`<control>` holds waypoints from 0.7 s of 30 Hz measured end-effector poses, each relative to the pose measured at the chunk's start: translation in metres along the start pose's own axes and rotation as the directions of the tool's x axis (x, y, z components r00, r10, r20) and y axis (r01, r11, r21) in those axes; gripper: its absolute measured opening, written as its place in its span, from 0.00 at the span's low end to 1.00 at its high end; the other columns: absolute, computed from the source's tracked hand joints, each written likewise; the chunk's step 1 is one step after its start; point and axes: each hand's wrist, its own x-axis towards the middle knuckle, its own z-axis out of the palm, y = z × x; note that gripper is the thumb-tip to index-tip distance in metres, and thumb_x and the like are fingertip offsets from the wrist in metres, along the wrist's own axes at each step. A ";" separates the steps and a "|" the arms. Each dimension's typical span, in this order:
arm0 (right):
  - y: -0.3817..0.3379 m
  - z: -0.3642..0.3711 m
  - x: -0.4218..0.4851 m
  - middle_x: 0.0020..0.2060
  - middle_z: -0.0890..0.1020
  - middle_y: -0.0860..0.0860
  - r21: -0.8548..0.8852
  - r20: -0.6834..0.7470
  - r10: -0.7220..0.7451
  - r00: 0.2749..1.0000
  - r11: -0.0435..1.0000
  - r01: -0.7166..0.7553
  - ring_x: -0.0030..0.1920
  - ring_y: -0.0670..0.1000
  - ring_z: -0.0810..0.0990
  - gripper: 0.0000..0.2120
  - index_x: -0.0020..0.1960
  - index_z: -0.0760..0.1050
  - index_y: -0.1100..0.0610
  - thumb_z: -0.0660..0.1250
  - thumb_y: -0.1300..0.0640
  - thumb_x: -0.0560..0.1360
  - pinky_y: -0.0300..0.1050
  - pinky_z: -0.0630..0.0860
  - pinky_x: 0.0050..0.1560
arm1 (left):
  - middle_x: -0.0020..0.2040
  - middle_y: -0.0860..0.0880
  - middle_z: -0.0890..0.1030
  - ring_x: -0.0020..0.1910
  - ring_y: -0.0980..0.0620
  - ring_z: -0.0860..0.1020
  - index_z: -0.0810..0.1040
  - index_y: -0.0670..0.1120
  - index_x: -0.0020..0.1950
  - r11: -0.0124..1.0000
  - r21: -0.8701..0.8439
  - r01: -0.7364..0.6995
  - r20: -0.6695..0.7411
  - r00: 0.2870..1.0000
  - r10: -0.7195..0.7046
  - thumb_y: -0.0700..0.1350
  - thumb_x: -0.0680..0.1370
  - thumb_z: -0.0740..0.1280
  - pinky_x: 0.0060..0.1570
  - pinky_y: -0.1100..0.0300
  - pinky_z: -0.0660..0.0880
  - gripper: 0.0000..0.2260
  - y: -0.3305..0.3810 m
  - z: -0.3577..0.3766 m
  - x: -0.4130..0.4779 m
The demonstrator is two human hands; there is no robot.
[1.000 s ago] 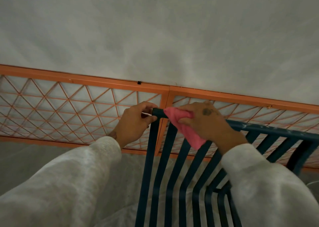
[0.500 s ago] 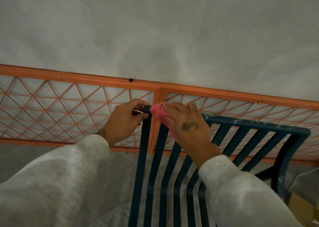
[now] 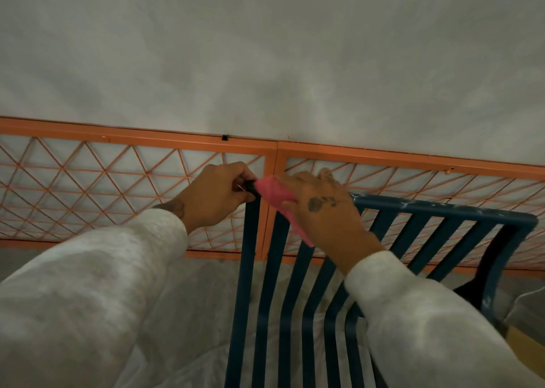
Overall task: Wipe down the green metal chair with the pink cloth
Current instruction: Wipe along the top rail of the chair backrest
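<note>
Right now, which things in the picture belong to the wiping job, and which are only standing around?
Job:
chair, gripped at its corner by the left hand
pink cloth, held on the top rail by the right hand

Around:
orange fence
grey wall
pale sheet on the floor

Orange lattice fence just behind chair back; narrow gaps between its slats.
</note>
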 end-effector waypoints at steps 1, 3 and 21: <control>0.011 -0.003 -0.004 0.58 0.80 0.49 -0.009 0.046 0.061 0.997 0.998 -0.061 0.58 0.59 0.76 0.22 0.68 0.69 0.45 0.46 0.40 0.81 0.56 0.71 0.64 | 0.48 0.50 0.81 0.48 0.53 0.80 0.79 0.46 0.54 1.000 0.009 0.003 0.008 1.000 -0.003 0.40 0.74 0.73 0.51 0.63 0.76 0.10 0.001 0.000 0.001; 0.022 -0.006 -0.009 0.60 0.78 0.51 -0.084 0.103 0.135 0.985 0.988 -0.127 0.61 0.58 0.74 0.18 0.68 0.70 0.48 0.56 0.46 0.81 0.55 0.67 0.67 | 0.47 0.50 0.80 0.48 0.52 0.80 0.79 0.46 0.55 1.000 0.021 0.004 0.015 1.000 -0.004 0.39 0.74 0.73 0.52 0.61 0.77 0.11 0.002 0.000 0.003; 0.002 -0.003 -0.039 0.61 0.77 0.43 0.553 -0.227 0.248 0.942 0.829 -0.085 0.59 0.46 0.74 0.17 0.69 0.72 0.48 0.60 0.55 0.82 0.40 0.67 0.62 | 0.52 0.47 0.82 0.51 0.48 0.81 0.79 0.46 0.58 0.957 0.281 -0.074 0.090 0.995 0.050 0.44 0.74 0.73 0.53 0.53 0.77 0.14 0.015 -0.004 0.009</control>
